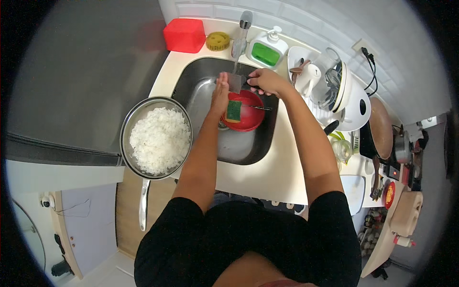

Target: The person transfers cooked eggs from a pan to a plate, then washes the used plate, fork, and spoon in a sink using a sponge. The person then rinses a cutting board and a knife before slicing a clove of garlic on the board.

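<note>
In the sink [238,147], my right hand [267,81] grips the dark handle of a flat utensil with a broad, rectangular grey blade [235,83]. Its exact kind is hard to tell. My left hand [220,94] is held out flat, fingers straight, against the blade's left side. Water from the faucet [246,21] runs down onto the blade area. Just below my hands sits a red bowl [251,120]. A green-and-yellow sponge [233,111] and a thin utensil with a patterned handle [260,107] rest on it.
A steel pan of white rice [145,175] stands left of the sink. Behind the sink are a red box [184,36], a yellow round object [217,41] and a soap dispenser [267,50]. Dishes crowd a white drying rack [353,107] at right. A frying pan [381,127] lies beyond.
</note>
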A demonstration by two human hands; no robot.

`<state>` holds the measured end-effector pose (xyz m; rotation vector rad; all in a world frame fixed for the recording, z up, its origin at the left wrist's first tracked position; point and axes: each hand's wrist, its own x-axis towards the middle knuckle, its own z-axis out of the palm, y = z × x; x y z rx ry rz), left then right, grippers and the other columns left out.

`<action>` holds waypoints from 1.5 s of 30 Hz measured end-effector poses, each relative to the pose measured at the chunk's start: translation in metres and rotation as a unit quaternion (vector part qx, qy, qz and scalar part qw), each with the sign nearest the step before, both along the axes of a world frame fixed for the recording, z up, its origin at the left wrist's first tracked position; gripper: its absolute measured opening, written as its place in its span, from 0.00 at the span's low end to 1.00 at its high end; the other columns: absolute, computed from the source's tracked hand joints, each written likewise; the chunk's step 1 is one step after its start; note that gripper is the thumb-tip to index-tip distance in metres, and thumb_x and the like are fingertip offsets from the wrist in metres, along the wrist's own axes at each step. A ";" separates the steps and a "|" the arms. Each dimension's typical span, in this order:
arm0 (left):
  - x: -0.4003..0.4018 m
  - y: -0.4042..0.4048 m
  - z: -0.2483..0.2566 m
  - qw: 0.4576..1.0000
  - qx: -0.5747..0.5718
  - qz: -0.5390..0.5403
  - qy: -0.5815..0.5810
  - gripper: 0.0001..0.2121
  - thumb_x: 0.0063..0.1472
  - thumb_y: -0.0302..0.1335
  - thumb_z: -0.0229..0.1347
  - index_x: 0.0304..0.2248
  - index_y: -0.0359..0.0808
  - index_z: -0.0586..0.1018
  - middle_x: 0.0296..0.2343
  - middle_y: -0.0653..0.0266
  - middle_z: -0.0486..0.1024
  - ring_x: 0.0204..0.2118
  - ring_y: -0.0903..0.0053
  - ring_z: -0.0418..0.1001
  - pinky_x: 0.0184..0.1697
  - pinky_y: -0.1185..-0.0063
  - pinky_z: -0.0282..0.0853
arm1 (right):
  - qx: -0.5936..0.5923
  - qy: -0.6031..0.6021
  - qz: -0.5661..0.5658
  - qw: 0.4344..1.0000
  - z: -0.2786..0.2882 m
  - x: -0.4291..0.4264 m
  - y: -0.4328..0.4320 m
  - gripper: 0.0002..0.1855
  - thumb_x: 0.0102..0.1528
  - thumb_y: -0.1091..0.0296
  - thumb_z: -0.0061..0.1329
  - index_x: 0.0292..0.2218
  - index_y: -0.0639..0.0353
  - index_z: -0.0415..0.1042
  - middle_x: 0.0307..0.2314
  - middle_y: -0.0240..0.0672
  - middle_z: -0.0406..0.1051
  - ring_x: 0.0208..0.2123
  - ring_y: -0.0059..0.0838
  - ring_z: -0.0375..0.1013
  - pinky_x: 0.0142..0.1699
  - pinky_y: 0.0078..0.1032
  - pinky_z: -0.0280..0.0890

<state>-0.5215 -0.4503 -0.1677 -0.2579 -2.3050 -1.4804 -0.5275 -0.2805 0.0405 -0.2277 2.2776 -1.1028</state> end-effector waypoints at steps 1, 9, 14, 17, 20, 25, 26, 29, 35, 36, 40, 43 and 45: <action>-0.003 -0.004 -0.006 0.999 -0.017 0.034 0.035 0.27 0.65 0.44 0.26 0.57 0.36 0.54 0.57 0.51 0.48 0.60 0.59 0.45 0.61 0.70 0.39 | 0.001 0.000 -0.003 1.000 0.000 0.004 0.003 0.15 0.52 0.66 0.48 0.40 0.63 0.66 0.21 0.35 0.70 0.15 0.17 0.63 0.17 0.18 0.59; 0.050 0.040 0.058 0.980 -0.165 0.101 -0.050 0.29 0.53 0.22 0.45 0.56 0.45 0.60 0.58 0.62 0.51 0.62 0.65 0.43 0.60 0.58 0.35 | 0.287 0.463 0.168 0.822 -0.029 0.034 0.020 0.13 0.46 0.71 0.45 0.37 0.50 0.71 0.28 0.37 0.68 0.32 0.37 0.73 0.34 0.35 0.68; 0.052 0.036 0.074 0.988 -0.144 -0.011 -0.048 0.35 0.46 0.17 0.46 0.56 0.55 0.59 0.57 0.75 0.54 0.61 0.71 0.45 0.59 0.53 0.32 | 0.241 0.573 0.207 0.756 -0.032 0.038 0.018 0.08 0.46 0.70 0.44 0.31 0.55 0.69 0.27 0.33 0.67 0.28 0.33 0.72 0.32 0.32 0.67; 0.045 0.029 0.076 0.971 -0.204 -0.062 -0.108 0.36 0.46 0.17 0.46 0.55 0.56 0.59 0.56 0.77 0.55 0.61 0.72 0.46 0.60 0.53 0.30 | 0.244 0.576 0.176 0.760 -0.032 0.064 0.035 0.07 0.45 0.70 0.44 0.30 0.54 0.69 0.26 0.33 0.67 0.28 0.32 0.72 0.31 0.30 0.65; 0.048 0.014 0.050 0.955 -0.258 -0.032 -0.146 0.36 0.47 0.17 0.45 0.55 0.58 0.58 0.57 0.77 0.53 0.61 0.73 0.46 0.60 0.53 0.30 | 0.254 0.560 0.120 0.780 -0.012 0.118 0.044 0.07 0.44 0.70 0.44 0.30 0.54 0.68 0.25 0.32 0.65 0.27 0.31 0.70 0.31 0.29 0.64; 0.060 0.008 0.031 0.865 -0.351 0.071 -0.352 0.30 0.56 0.35 0.48 0.58 0.47 0.54 0.60 0.68 0.44 0.63 0.67 0.38 0.60 0.53 0.32 | 0.274 0.495 -0.034 0.824 -0.023 0.216 0.081 0.12 0.45 0.71 0.44 0.35 0.51 0.70 0.29 0.30 0.67 0.27 0.30 0.68 0.32 0.28 0.62; 0.064 0.009 0.029 0.839 -0.382 0.097 -0.375 0.31 0.56 0.40 0.49 0.58 0.44 0.54 0.60 0.63 0.42 0.63 0.64 0.36 0.60 0.53 0.32 | 0.283 0.489 -0.049 0.824 -0.028 0.227 0.089 0.12 0.45 0.71 0.44 0.35 0.51 0.70 0.29 0.30 0.67 0.27 0.30 0.68 0.32 0.28 0.62; 0.079 0.031 0.055 0.829 -0.427 0.138 -0.332 0.34 0.53 0.43 0.53 0.57 0.42 0.55 0.59 0.54 0.42 0.63 0.59 0.34 0.59 0.54 0.32 | 0.313 0.461 -0.114 0.823 -0.048 0.260 0.109 0.14 0.46 0.70 0.43 0.37 0.49 0.69 0.31 0.29 0.67 0.28 0.28 0.68 0.33 0.27 0.61; 0.120 0.068 0.087 0.920 -0.381 0.048 -0.076 0.24 0.52 0.39 0.55 0.47 0.37 0.71 0.52 0.49 0.57 0.56 0.54 0.51 0.56 0.60 0.48 | 0.336 0.460 -0.190 0.800 -0.089 0.287 0.124 0.15 0.48 0.69 0.42 0.40 0.48 0.67 0.35 0.28 0.67 0.33 0.27 0.67 0.37 0.27 0.59; 0.126 0.071 0.091 0.920 -0.384 0.038 -0.073 0.24 0.52 0.39 0.55 0.47 0.37 0.71 0.52 0.49 0.57 0.56 0.54 0.51 0.56 0.60 0.48 | 0.320 0.460 -0.199 0.804 -0.093 0.290 0.123 0.14 0.49 0.69 0.41 0.40 0.49 0.68 0.36 0.28 0.67 0.33 0.28 0.68 0.38 0.27 0.59; 0.163 0.107 0.126 0.926 -0.376 -0.026 -0.032 0.17 0.54 0.37 0.53 0.39 0.35 0.75 0.44 0.52 0.66 0.46 0.61 0.64 0.47 0.68 0.61 | 0.302 0.460 -0.209 0.808 -0.108 0.300 0.130 0.15 0.49 0.69 0.42 0.41 0.51 0.67 0.36 0.28 0.67 0.33 0.28 0.68 0.39 0.28 0.59; 0.180 0.132 0.139 0.946 -0.266 -0.145 -0.114 0.13 0.55 0.34 0.51 0.36 0.33 0.75 0.36 0.57 0.72 0.37 0.69 0.69 0.42 0.74 0.64 | 0.258 0.480 -0.207 0.813 -0.104 0.319 0.143 0.14 0.48 0.67 0.44 0.39 0.52 0.69 0.35 0.29 0.68 0.33 0.28 0.68 0.40 0.29 0.59; 0.198 0.153 0.147 0.941 -0.137 -0.248 -0.185 0.11 0.56 0.32 0.50 0.34 0.32 0.75 0.33 0.62 0.74 0.33 0.74 0.70 0.41 0.77 0.64 | 0.198 0.519 -0.235 0.798 -0.102 0.343 0.153 0.13 0.48 0.66 0.46 0.37 0.53 0.71 0.35 0.31 0.70 0.36 0.29 0.69 0.41 0.30 0.60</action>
